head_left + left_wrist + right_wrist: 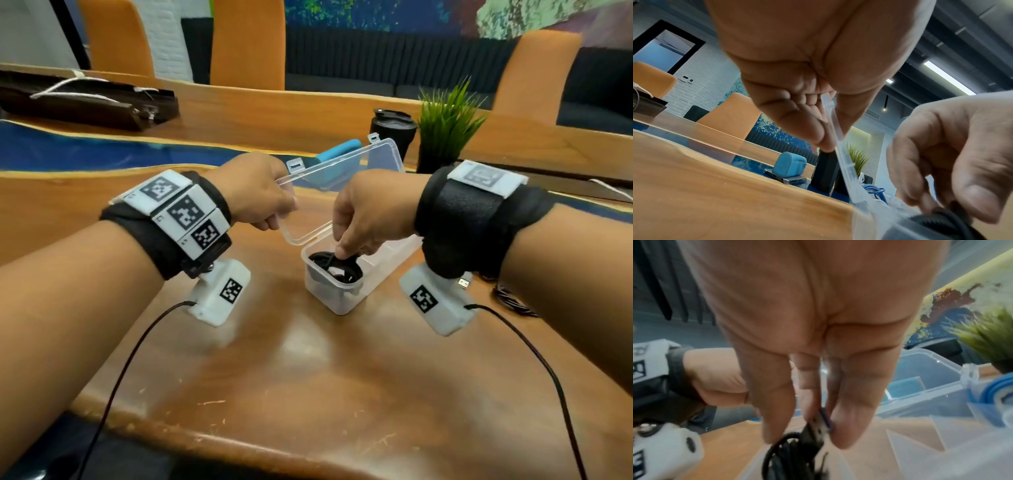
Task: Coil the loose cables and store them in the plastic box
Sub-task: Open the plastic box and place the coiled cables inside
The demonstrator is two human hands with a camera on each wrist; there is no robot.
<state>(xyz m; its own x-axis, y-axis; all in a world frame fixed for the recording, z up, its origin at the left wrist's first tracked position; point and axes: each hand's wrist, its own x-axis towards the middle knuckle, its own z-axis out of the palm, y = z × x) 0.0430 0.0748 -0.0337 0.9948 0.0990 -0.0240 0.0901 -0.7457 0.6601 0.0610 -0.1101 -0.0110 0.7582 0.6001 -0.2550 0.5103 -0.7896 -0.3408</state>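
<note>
While the left hand (255, 192) pinches the rim of the one clear plastic box's (337, 298) raised lid (337, 171) at frame centre, the right hand (368, 216) reaches into the box on the table (308, 377), fingertips gripping a USB plug (821, 421) of the single coiled black cable (334, 269). No writing is legible.

Wooden table (308, 359), orange chairs (248, 44), white brick wall (701, 81), ceiling strip light (947, 78)

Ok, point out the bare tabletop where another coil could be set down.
Bare wood lies in front of the plastic box, toward the near table edge, between the two wrist-camera leads. Left of the left hand is also open. Crowded: right of the box, where loose cables lie, and behind the lid.
</note>
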